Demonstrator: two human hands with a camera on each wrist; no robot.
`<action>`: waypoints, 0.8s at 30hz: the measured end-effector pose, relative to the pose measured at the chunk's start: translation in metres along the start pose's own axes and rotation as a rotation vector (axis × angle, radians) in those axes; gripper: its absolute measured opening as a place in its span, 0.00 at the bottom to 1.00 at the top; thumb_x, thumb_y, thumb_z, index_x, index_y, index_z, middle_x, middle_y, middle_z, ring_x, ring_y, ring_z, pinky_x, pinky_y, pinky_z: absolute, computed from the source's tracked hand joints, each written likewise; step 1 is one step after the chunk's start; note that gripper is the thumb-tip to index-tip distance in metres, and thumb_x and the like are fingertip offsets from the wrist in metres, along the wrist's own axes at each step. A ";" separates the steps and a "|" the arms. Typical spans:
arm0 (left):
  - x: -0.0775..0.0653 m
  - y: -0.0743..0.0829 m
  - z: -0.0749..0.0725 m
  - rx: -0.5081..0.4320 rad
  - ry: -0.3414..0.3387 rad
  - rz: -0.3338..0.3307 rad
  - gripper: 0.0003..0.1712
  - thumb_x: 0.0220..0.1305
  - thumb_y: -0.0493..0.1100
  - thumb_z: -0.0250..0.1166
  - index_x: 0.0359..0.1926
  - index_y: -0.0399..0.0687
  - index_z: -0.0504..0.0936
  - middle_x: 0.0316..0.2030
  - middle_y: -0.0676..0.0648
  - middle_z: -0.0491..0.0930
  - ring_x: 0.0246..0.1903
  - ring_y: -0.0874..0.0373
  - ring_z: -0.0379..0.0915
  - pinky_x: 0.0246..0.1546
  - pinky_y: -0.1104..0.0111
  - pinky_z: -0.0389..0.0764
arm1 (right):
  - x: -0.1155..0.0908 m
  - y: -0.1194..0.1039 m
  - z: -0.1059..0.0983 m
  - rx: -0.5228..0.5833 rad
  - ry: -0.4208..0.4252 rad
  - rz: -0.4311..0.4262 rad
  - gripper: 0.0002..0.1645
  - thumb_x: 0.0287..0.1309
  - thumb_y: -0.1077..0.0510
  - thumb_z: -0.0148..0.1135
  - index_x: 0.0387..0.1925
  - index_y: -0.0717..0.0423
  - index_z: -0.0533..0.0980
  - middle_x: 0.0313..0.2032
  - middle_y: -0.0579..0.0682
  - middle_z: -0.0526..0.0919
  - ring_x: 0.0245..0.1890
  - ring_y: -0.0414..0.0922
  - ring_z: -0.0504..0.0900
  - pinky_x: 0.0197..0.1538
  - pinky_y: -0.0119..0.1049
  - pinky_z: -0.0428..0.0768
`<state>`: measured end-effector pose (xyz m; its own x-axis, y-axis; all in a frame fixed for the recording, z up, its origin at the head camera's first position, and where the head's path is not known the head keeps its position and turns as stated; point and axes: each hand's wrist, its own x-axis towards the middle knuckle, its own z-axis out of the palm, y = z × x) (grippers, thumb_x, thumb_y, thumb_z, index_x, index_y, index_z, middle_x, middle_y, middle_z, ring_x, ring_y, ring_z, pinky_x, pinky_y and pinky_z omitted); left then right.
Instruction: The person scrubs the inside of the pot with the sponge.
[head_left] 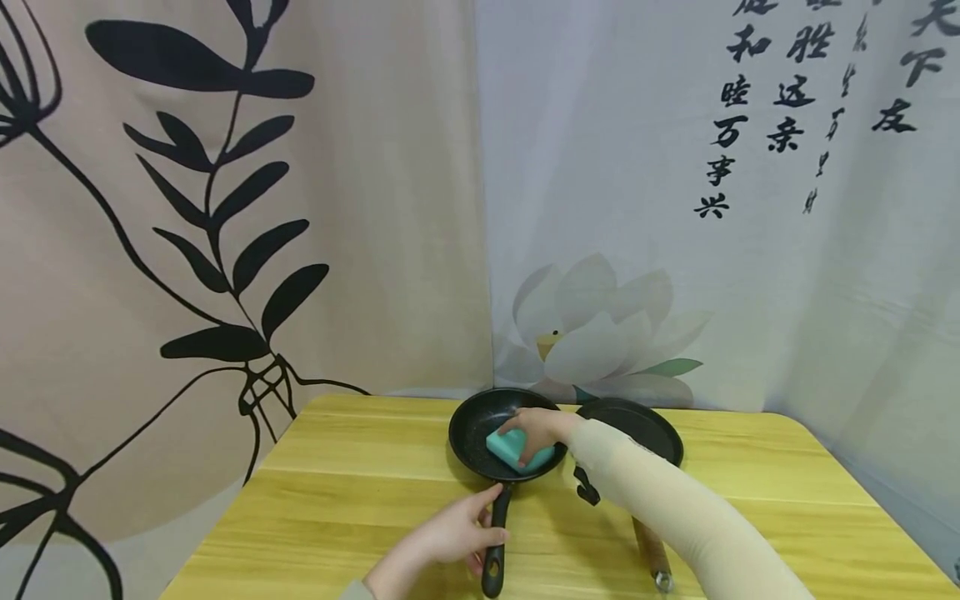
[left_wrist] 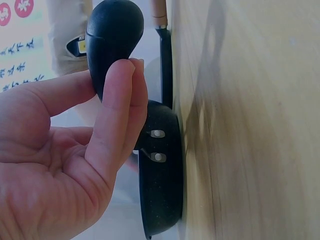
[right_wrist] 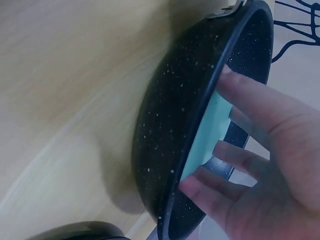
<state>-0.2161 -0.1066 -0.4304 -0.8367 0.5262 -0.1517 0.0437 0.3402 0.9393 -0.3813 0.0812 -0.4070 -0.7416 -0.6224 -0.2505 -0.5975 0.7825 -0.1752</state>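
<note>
A black speckled frying pan [head_left: 468, 442] sits near the table's back edge, its black handle [head_left: 497, 542] pointing toward me. My left hand [head_left: 453, 532] holds that handle between thumb and fingers; the left wrist view shows the fingertips curled against the handle [left_wrist: 116, 30]. Inside the pan lies a teal sponge [head_left: 504, 447]. My right hand [head_left: 536, 427] reaches over the rim from the right and grips the sponge. In the right wrist view the thumb and fingers spread around the sponge [right_wrist: 212, 127], partly hidden behind the pan's wall [right_wrist: 170, 120].
A second, flatter black pan [head_left: 637, 421] stands right beside the first, partly under my right forearm. Its wooden handle [head_left: 651, 546] points toward me. A small black device [head_left: 587, 487] hangs at the right sleeve. Printed curtains [head_left: 405, 208] rise behind the wooden table [head_left: 337, 492].
</note>
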 end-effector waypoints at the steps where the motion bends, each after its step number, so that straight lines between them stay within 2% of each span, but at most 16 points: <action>1: 0.000 0.000 0.000 -0.001 0.002 0.004 0.40 0.66 0.34 0.63 0.73 0.33 0.53 0.30 0.43 0.76 0.16 0.57 0.75 0.16 0.60 0.82 | 0.000 -0.001 0.000 0.001 0.000 0.001 0.40 0.46 0.48 0.78 0.63 0.38 0.73 0.67 0.55 0.66 0.66 0.52 0.65 0.63 0.45 0.70; 9: 0.000 0.000 0.000 -0.006 0.000 0.003 0.40 0.66 0.35 0.63 0.73 0.32 0.53 0.30 0.42 0.75 0.16 0.57 0.75 0.17 0.59 0.82 | -0.002 -0.003 0.001 0.024 0.007 -0.040 0.39 0.45 0.50 0.78 0.62 0.40 0.75 0.63 0.51 0.71 0.61 0.49 0.70 0.61 0.42 0.72; 17: -0.001 0.000 -0.001 -0.013 -0.002 0.007 0.40 0.66 0.34 0.62 0.73 0.32 0.52 0.31 0.42 0.75 0.16 0.58 0.75 0.17 0.61 0.82 | 0.001 -0.009 0.001 0.056 -0.004 -0.050 0.38 0.47 0.50 0.77 0.62 0.40 0.75 0.68 0.56 0.64 0.69 0.53 0.61 0.65 0.48 0.68; 24: -0.002 0.001 -0.001 -0.012 -0.011 -0.003 0.40 0.67 0.35 0.62 0.73 0.33 0.52 0.32 0.42 0.76 0.17 0.57 0.75 0.19 0.59 0.83 | 0.007 -0.020 0.005 0.044 0.033 -0.066 0.36 0.48 0.50 0.77 0.61 0.42 0.75 0.68 0.58 0.64 0.67 0.54 0.63 0.63 0.49 0.69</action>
<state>-0.2155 -0.1083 -0.4287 -0.8309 0.5337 -0.1574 0.0348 0.3322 0.9426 -0.3731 0.0619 -0.4100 -0.7108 -0.6727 -0.2056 -0.6322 0.7391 -0.2326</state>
